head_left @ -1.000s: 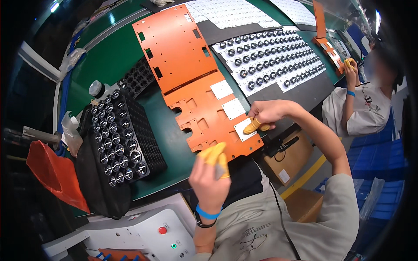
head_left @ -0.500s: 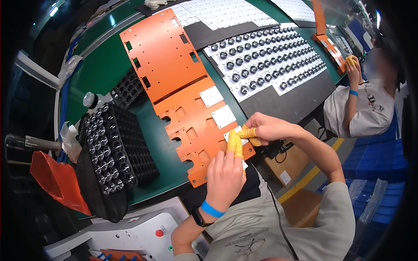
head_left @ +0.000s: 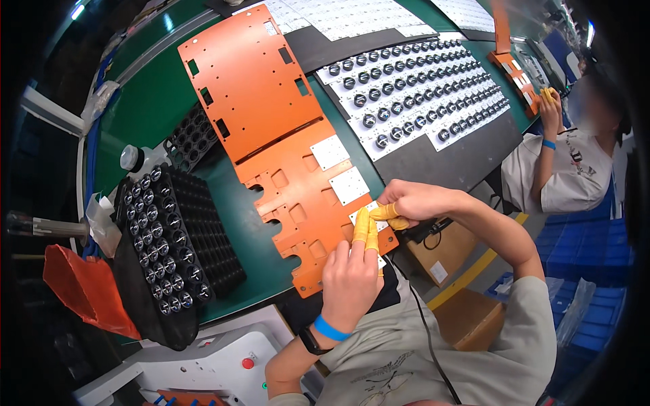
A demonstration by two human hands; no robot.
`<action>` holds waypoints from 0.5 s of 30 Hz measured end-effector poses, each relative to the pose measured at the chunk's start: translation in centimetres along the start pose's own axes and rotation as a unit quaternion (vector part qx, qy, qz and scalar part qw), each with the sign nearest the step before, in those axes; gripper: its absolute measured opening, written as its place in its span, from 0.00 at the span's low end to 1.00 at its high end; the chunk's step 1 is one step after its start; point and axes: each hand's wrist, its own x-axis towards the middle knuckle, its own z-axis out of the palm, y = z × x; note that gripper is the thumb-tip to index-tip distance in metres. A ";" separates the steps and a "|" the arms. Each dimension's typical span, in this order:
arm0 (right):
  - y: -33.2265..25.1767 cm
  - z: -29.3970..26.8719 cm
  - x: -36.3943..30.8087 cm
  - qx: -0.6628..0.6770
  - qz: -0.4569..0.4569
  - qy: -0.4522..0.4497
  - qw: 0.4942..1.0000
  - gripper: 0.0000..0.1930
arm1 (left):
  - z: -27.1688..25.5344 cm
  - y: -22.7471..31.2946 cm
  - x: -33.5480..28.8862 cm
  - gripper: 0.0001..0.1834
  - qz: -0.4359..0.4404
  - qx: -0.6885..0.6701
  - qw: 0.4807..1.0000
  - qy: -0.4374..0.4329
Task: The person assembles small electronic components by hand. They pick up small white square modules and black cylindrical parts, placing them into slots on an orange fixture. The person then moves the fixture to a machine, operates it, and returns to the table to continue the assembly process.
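An orange fixture plate (head_left: 308,233) with cutouts lies on the green table before me. Along its right side sit two white square plates, a far one (head_left: 330,153) and a middle one (head_left: 349,185). A third white plate (head_left: 354,217) is partly covered by my fingers. My right hand (head_left: 420,203) comes in from the right, its yellow-covered fingertips pinched at this plate. My left hand (head_left: 352,274) lays two yellow-covered fingers on the same plate. Beside its thumb shows the edge of another white piece (head_left: 382,262), apparently held; most of it is hidden.
Left stands a stack of black trays (head_left: 213,237) holding shiny round parts. White sheets with rows of black round parts (head_left: 420,91) lie on a black mat (head_left: 433,162). A co-worker (head_left: 558,162) works at the far right. An orange bag (head_left: 81,291) hangs at the left.
The view has shifted slightly. Both hands stay at the third white plate, with only small finger movement.
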 end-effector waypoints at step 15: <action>-8.2 4.4 -4.5 -0.378 -0.216 0.258 0.862 0.16 | -4.8 -1.6 -3.6 0.06 -0.095 -0.367 0.911 0.164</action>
